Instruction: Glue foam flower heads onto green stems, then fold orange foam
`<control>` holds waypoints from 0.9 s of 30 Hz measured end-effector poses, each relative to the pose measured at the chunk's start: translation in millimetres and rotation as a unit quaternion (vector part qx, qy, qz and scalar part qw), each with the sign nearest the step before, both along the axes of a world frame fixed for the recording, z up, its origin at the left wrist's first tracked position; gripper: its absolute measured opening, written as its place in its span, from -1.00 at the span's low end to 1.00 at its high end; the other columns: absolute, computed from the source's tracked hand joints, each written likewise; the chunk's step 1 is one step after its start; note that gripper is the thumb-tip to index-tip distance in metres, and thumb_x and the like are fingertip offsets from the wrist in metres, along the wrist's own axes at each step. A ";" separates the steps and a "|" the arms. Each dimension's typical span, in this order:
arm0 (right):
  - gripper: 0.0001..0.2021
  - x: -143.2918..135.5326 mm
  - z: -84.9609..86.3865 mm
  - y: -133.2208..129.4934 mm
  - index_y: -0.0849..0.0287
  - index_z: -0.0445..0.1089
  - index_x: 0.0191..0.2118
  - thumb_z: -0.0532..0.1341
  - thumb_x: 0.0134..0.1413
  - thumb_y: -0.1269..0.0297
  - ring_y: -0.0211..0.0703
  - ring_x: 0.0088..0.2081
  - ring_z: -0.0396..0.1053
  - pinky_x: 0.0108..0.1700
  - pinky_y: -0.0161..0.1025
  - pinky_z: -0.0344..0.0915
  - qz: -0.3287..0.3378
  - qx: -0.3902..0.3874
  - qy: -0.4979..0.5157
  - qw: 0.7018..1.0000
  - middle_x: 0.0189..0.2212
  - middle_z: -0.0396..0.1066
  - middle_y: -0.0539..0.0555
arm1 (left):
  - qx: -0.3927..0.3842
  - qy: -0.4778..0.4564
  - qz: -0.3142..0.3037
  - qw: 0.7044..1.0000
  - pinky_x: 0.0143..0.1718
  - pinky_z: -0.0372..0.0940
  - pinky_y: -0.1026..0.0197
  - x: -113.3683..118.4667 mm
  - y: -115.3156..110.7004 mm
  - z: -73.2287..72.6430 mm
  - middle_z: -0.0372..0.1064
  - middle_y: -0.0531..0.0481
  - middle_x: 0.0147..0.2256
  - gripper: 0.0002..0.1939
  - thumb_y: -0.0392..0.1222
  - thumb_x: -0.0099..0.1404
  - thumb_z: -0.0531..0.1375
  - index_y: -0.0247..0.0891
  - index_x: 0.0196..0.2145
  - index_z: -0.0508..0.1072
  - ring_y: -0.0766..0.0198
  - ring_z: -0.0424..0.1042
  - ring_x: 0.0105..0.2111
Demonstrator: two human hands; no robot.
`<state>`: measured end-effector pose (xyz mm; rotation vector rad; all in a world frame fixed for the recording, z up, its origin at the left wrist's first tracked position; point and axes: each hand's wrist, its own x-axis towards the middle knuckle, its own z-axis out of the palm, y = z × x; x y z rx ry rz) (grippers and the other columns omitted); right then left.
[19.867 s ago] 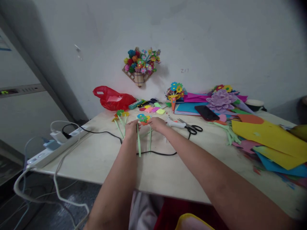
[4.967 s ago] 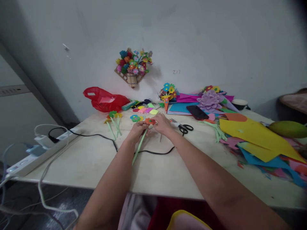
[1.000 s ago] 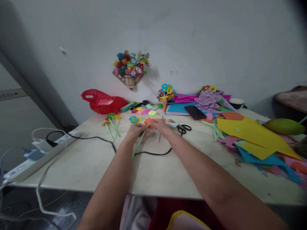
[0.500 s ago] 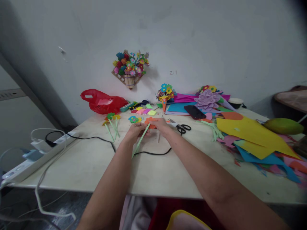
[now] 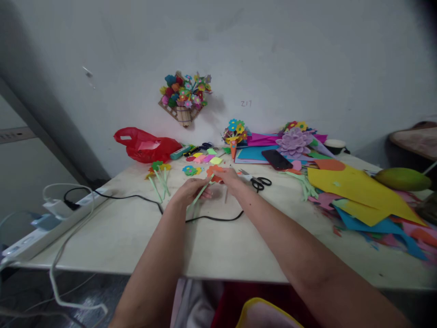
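My left hand point(image 5: 191, 191) is closed around a thin light green strip point(image 5: 202, 192), which slants up toward an orange paper flower point(image 5: 212, 172). The strip's upper end lies against the flower. My right hand point(image 5: 227, 176) pinches the orange flower from its right side; its fingertips are partly hidden. Just behind my hands lies a blue flower point(image 5: 189, 170) with green and yellow ones beside it. To the left, several finished flowers on green stems point(image 5: 162, 175) rest on the table. Black-handled scissors point(image 5: 258, 181) lie right of my right hand.
A black cable point(image 5: 218, 219) crosses the table before my hands, from a white power strip point(image 5: 51, 228) at left. Behind are a red plastic bag point(image 5: 145, 146) and a phone point(image 5: 277, 160). Coloured sheets point(image 5: 362, 189) and scraps cover the right side, with a green-yellow fruit point(image 5: 403, 179).
My left hand has shifted slightly left and down, and the green strip's lower end now lies more behind its wrist. My right hand keeps hold of the orange flower.
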<state>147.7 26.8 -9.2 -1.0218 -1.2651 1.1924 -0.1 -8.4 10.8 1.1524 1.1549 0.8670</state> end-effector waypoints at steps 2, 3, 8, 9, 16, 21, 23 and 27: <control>-0.69 0.9 0.9 -0.3 0.23 0.43 -0.41 0.22 -0.25 0.08 -0.29 -0.48 0.27 -0.41 -0.32 0.10 -0.002 -0.009 0.001 1.000 -0.48 0.43 0.05 | 0.013 -0.004 -0.006 1.000 -0.67 0.19 0.37 -1.7 0.2 -1.1 0.39 -0.10 -0.63 -0.79 -0.13 0.04 0.24 -0.38 -0.49 0.40 0.33 0.36 -0.67; -0.67 1.6 1.7 -0.5 0.22 0.43 -0.41 0.22 -0.24 0.05 -0.28 -0.47 0.27 -0.42 -0.32 0.10 -0.003 -0.015 0.005 1.000 -0.47 0.43 0.05 | 0.022 -0.006 -0.003 1.000 -0.68 0.18 0.38 -2.4 0.4 -1.7 0.38 -0.07 -0.64 -0.81 -0.17 0.03 0.25 -0.38 -0.49 0.40 0.35 0.34 -0.68; -0.68 6.7 4.2 0.5 0.20 0.46 -0.39 0.17 -0.20 0.06 -0.24 -0.42 0.30 -0.45 -0.31 0.12 0.018 0.005 0.033 0.999 -0.43 0.44 0.06 | 0.053 -0.017 0.023 0.998 -0.71 0.11 0.40 -3.7 1.4 -2.3 0.35 -0.01 -0.67 -0.86 -0.24 0.02 0.24 -0.35 -0.56 0.36 0.41 0.27 -0.72; -0.71 7.6 4.4 0.9 0.20 0.46 -0.37 0.16 -0.20 0.12 -0.23 -0.40 0.31 -0.44 -0.31 0.13 0.024 0.018 0.037 0.999 -0.41 0.44 0.06 | 0.056 -0.021 0.025 0.998 -0.71 0.11 0.39 -3.6 1.4 -2.1 0.35 -0.01 -0.67 -0.85 -0.24 0.02 0.24 -0.35 -0.56 0.35 0.41 0.27 -0.73; -0.63 7.9 7.4 -1.0 0.16 0.43 -0.19 0.20 -0.27 0.28 -0.22 -0.31 0.35 -0.35 -0.31 0.14 0.014 0.020 0.014 1.000 -0.40 0.47 0.02 | 0.080 -0.064 0.041 0.994 -0.73 0.07 0.39 -4.7 1.2 -1.6 0.33 0.00 -0.67 -0.83 -0.18 0.03 0.24 -0.37 -0.49 0.40 0.42 0.26 -0.73; -0.64 4.8 11.5 -6.8 0.15 0.41 -0.21 0.24 -0.26 0.21 -0.28 -0.40 0.37 -0.45 -0.37 0.07 0.037 0.021 0.010 0.999 -0.34 0.45 0.01 | 0.097 -0.109 0.042 0.988 -0.73 0.10 0.41 -3.7 -0.2 0.0 0.31 0.03 -0.67 -0.79 -0.15 0.01 0.26 -0.38 -0.47 0.40 0.45 0.24 -0.74; -0.68 4.9 12.4 -8.3 0.16 0.42 -0.26 0.24 -0.25 0.18 -0.28 -0.41 0.37 -0.49 -0.39 0.05 0.065 0.027 0.017 0.997 -0.33 0.45 0.03 | 0.101 -0.121 0.048 0.986 -0.74 0.10 0.42 -3.2 -0.5 0.7 0.29 0.05 -0.67 -0.78 -0.14 0.01 0.27 -0.38 -0.46 0.40 0.48 0.22 -0.75; -0.74 5.0 11.3 -8.9 0.18 0.41 -0.31 0.20 -0.21 0.21 -0.30 -0.44 0.37 -0.50 -0.40 0.06 0.091 0.031 0.039 0.995 -0.31 0.46 0.05 | 0.099 -0.131 0.057 0.985 -0.76 0.05 0.45 -2.6 0.2 -0.1 0.24 0.09 -0.70 -0.76 -0.12 -0.01 0.28 -0.37 -0.46 0.40 0.51 0.17 -0.77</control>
